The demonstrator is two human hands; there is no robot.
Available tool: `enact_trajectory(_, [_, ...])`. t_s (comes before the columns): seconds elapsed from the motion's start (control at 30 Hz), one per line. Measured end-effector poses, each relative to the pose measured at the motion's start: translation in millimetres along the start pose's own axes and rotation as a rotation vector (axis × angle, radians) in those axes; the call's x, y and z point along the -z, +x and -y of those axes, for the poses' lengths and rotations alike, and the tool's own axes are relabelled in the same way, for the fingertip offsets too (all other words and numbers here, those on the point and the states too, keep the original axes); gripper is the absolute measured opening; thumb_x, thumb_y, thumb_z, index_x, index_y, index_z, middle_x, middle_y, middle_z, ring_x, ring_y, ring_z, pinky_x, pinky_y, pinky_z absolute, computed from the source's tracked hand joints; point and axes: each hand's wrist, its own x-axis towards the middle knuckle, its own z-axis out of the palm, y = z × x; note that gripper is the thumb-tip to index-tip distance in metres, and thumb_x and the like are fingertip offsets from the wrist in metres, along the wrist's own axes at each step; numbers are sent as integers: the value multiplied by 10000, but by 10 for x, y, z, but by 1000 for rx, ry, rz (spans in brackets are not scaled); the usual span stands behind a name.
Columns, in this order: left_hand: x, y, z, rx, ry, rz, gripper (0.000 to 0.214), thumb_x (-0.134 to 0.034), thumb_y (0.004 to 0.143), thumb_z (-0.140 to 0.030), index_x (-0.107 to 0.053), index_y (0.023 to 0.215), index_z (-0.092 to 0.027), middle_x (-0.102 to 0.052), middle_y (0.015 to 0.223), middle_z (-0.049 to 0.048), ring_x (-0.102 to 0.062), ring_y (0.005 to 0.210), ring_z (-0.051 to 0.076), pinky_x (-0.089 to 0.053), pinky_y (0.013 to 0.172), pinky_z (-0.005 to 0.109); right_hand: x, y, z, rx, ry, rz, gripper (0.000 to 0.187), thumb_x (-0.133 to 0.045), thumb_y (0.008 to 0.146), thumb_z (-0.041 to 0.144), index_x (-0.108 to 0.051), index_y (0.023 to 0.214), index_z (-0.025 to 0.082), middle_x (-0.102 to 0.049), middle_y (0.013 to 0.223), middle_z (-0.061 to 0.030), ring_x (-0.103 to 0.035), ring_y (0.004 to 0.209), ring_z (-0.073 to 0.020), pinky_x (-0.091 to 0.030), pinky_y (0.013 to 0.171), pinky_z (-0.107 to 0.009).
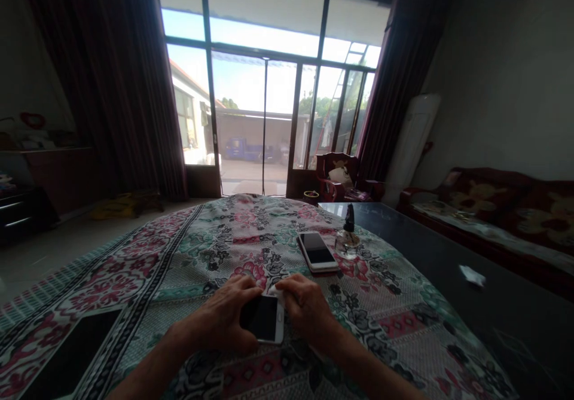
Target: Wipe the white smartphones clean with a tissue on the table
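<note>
The left hand is clamped on a white phone lying on a floral tablecloth; the right hand pinches a white tissue against the phone's edge, near a second phone.

Nothing legible, no words, labels or numbers — none readable anywhere

Two bare human hands are in view, the left hand and the right hand, each broad across the back. The left fingers are thick, with rounded tips. Knuckles on the right hand stand out as low ridges, and faint tendon lines cross the backs of both hands. The left forearm and right forearm are uncovered to the lower frame edge. Neither wrist carries a visible watch or band; fingernail detail is too dim to assess.
</note>
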Motion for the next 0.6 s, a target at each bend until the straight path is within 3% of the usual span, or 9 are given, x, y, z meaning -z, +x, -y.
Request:
enact_trajectory(0.1, [-12,30,19,130,74,-40,657,-763,563,-432,-602,1168,-234,-585,1101,68,-535,1047,282,-445,906,363,9,10,-15,2,0,-11,316,-490,808,35,-741,910,199,-678,864,-50,-629,798,-158,-484,749,-272])
enact_trajectory(0.23, [37,20,94,477,230,-168,676,-610,711,-617,-564,1218,-172,-604,1115,140,-578,1033,325,-454,843,387,2,13,-39,15,21,-40,297,-495,824,56,-735,923,202,-683,879,-47,-637,815,-160,-483,757,-276])
enact_trajectory(0.33, [119,-26,178,608,279,-135,695,-506,778,-674,-527,1262,-175,-636,1128,162,-608,1041,335,-443,845,394,-15,5,-37,14,11,-9,288,-496,829,64,-734,915,201,-681,871,-46,-634,798,-158,-484,746,-278])
enact_trajectory(0.47, [205,-53,235,613,213,-84,433,-414,894,-480,-603,1118,-161,-696,1022,162,-643,1017,309,-441,838,369,-25,-6,-4,18,-6,29,290,-484,840,73,-732,928,195,-678,882,-49,-630,787,-155,-485,750,-278])
enact_trajectory(0.53, [225,-38,223,606,144,-95,373,-409,894,-380,-607,1097,-138,-710,938,150,-679,904,283,-462,765,337,-19,-7,9,21,-5,28,289,-485,836,72,-732,923,196,-680,885,-50,-632,797,-156,-485,758,-277])
enact_trajectory(0.6, [240,-14,196,632,-29,-61,402,-397,882,-317,-554,1196,-122,-706,773,89,-692,709,233,-471,646,295,-9,-3,12,24,2,13,296,-485,829,67,-734,917,200,-684,880,-49,-635,802,-157,-486,758,-275])
